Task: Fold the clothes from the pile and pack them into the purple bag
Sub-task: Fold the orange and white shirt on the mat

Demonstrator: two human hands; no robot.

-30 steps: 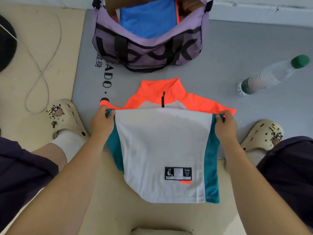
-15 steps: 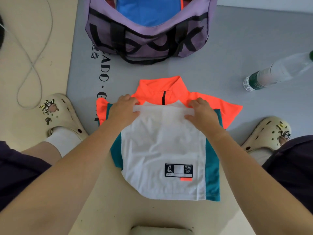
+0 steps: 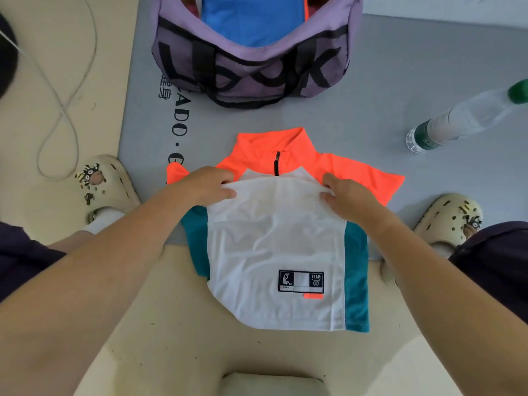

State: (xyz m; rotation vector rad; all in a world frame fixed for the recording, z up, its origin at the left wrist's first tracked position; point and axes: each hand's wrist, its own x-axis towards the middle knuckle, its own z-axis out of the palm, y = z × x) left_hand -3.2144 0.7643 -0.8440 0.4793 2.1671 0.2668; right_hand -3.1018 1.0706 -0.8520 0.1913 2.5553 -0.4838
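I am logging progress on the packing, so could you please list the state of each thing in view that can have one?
Purple bag: open, blue garment inside.
Shirt: flat on the mat, hem folded up toward the collar.
Left hand: pinching the folded edge.
Right hand: pinching the folded edge.
Water bottle: lying on its side, green cap on.

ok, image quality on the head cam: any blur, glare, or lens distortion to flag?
Head view: soft, even light, no harsh glare; faint shadow under the left hand and right hand on the shirt. Wide-angle bending stretches the forearms and curves the purple bag. The water bottle is cut off at the right edge and slightly smeared. The shirt's patch text is only partly legible.
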